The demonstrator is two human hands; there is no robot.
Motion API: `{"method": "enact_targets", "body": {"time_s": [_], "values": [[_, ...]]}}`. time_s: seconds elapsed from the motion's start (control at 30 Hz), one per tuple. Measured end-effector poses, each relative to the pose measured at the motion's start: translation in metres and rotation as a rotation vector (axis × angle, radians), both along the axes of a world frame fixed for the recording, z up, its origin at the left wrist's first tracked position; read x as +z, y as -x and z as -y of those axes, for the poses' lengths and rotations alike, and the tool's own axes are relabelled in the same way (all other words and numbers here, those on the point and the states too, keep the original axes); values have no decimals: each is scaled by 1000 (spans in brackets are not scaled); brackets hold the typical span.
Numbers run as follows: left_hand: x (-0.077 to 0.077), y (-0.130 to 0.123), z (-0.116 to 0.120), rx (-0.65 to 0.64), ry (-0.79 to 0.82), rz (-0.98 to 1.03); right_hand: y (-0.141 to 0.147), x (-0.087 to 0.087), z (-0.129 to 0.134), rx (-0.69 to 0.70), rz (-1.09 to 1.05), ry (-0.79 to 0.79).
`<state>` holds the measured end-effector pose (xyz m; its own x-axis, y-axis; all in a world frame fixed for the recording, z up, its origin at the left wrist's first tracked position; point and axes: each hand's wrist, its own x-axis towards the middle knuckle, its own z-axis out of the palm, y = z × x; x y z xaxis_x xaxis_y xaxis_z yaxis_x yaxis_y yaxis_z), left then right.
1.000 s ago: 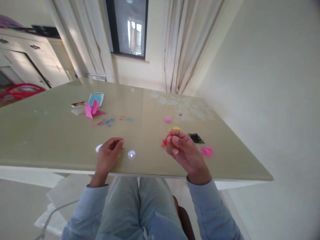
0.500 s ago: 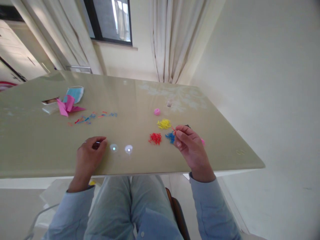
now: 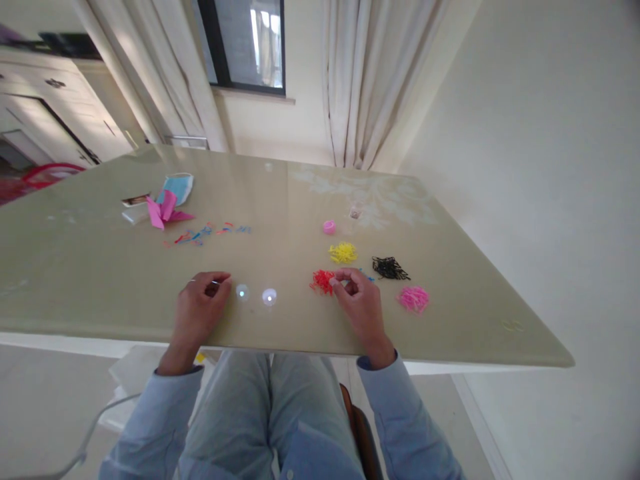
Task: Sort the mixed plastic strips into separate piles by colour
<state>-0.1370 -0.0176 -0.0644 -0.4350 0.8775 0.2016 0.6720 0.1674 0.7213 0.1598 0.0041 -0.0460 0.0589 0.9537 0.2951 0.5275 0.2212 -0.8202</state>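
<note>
1. the right hand (image 3: 359, 303) is positioned at the right side of the red rubber-band pile (image 3: 323, 281). its thumb and index fingertips are drawn close together; whether a band is pinched cannot be told.
2. the left hand (image 3: 200, 310) is held near the front edge of the table (image 3: 287, 327), well apart from the pile. its fingers are curled, with the thumb tip near the index; anything held cannot be made out.
3. risk, mixed colours: the blue rubber-band pile (image 3: 369, 277) is mostly hidden by the right hand, so blue bands could be dragged among the red by unseen knuckle contact.
4. risk, multiple pick-up: the red bands are heaped loosely, so several could be lifted together.
5. risk, scatter: the yellow pile (image 3: 343, 253), black pile (image 3: 390, 268) and pink pile (image 3: 413, 299) are set nearby and could be spread by a wide sweep.
6. risk, drop: a thin band could be lost through weak fingertip pressure.
</note>
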Motion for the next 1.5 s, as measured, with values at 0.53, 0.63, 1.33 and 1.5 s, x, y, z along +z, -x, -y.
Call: {"method": "enact_targets", "body": {"time_s": [0.53, 0.63, 1.33, 1.5], "values": [[-6, 2, 0, -58, -60, 29, 6, -18, 12, -44, -56, 3], [-8, 3, 0, -72, -69, 30, 12, -20, 23, 0, -51, -10], [3, 56, -10, -158, -176, 261, 5, -31, 18, 137, 219, -28], [8, 83, -13, 43, -105, 65, -6, -46, 7, 167, 311, -12]]}}
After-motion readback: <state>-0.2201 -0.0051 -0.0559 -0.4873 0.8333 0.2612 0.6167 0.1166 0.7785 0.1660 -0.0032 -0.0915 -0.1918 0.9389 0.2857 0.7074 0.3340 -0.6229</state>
